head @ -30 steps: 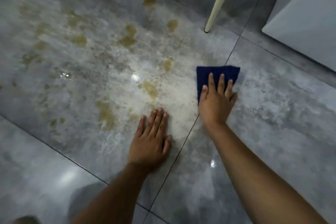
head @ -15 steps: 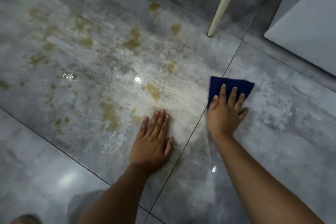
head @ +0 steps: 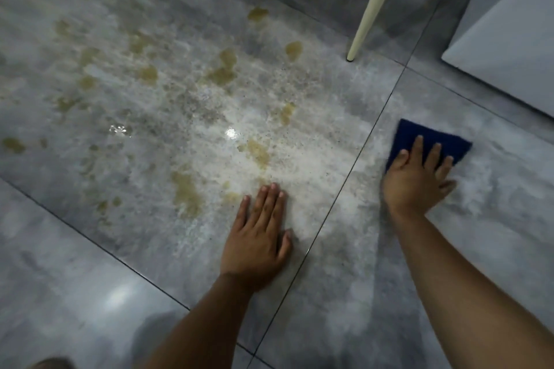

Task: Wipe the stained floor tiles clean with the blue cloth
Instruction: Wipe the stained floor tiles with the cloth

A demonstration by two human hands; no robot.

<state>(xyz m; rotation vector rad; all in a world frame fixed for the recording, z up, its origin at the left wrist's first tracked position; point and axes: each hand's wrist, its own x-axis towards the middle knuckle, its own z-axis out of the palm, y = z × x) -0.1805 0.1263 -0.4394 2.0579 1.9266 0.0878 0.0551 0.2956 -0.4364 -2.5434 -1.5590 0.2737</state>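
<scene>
I have the right hand (head: 415, 183) pressed flat on the blue cloth (head: 431, 136), fingers straight and slightly spread over its near half, gripping nothing; the thumb side is blurred. The cloth lies on the floor tiles (head: 90, 263), on the tile to the right of the dark grout line (head: 344, 177), its far corner pointing away from me. A pale, powdery film spreads around it.

The left hand (head: 257, 237) lies palm down on the neighbouring tile just left of that grout line, fingers straight and close together, thumb out to the side, holding nothing. It sits on a whitish smear at the near edge of the dirty patch.

Beyond it I see yellowish-brown stains (head: 186, 195) scattered across the big tile, mixed with dark specks and white residue, with two bright glints of light.

Two cream chair legs (head: 371, 6) stand at the far edge of the dirty tile, and a white panel (head: 509, 39) fills the upper right corner.
</scene>
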